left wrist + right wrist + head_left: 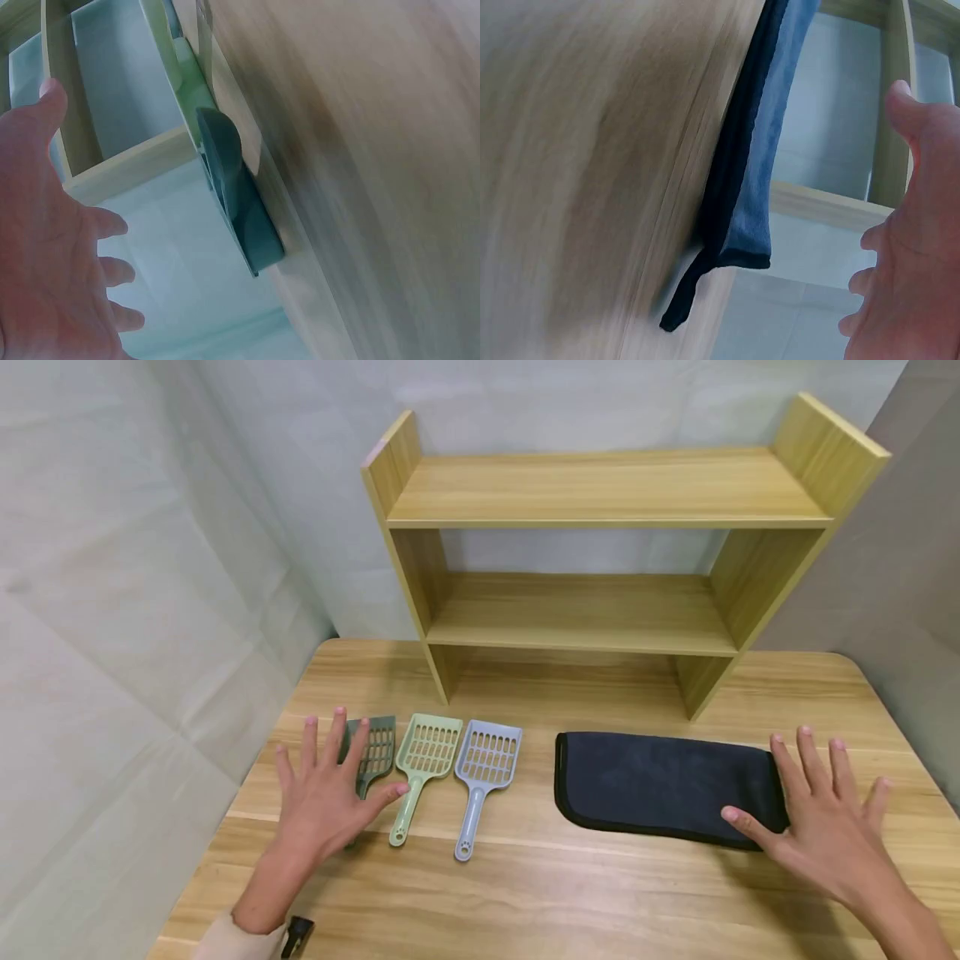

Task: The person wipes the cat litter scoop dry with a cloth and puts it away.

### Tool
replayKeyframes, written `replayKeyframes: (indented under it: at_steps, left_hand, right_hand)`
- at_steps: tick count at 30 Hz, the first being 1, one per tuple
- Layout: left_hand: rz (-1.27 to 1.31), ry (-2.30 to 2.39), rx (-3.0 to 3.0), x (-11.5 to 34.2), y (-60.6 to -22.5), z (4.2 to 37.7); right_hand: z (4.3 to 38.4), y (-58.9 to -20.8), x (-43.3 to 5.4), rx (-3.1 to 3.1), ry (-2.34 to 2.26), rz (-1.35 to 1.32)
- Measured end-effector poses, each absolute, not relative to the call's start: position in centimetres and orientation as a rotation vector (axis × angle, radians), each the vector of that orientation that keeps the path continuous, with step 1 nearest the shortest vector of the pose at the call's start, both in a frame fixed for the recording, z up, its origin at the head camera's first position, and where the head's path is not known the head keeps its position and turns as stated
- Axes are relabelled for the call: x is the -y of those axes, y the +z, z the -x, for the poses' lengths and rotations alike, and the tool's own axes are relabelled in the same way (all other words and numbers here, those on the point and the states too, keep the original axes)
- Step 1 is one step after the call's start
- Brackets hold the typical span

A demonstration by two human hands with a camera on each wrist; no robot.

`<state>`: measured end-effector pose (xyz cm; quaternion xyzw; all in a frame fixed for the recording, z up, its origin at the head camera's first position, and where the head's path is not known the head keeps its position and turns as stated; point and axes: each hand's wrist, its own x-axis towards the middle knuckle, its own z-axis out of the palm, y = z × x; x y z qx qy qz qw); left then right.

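Note:
My left hand (322, 797) is spread above the dark green slotted litter scoop (380, 747), partly covering it in the head view. In the left wrist view a gap shows between that hand (52, 240) and the dark scoop (232, 187). To its right lie a light green scoop (431, 747) and a blue-grey scoop (489, 756), handles toward me. My right hand (836, 827), fingers spread, hovers over the right end of a dark navy folded cloth piece with black edging (660, 785). The right wrist view shows the hand (911, 232) apart from the cloth (754, 187). Neither hand holds anything.
A two-tier wooden shelf (600, 489) stands at the back of the wooden table (570, 902), behind the scoops and cloth. Pale fabric (112, 610) hangs at the left and behind. A small black object (297, 933) is beside the left sleeve (236, 939).

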<state>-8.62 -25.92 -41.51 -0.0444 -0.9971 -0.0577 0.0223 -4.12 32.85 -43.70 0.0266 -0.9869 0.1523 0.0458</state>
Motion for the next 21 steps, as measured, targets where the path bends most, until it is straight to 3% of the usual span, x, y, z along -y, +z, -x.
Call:
replayKeyframes:
  at_steps: [21]
  left_hand:
    - [0.226,-0.292,3.028,22.0,-42.1,8.4]
  right_hand:
    - [6.7,-43.8,-30.5,2.961,0.563,-0.299]
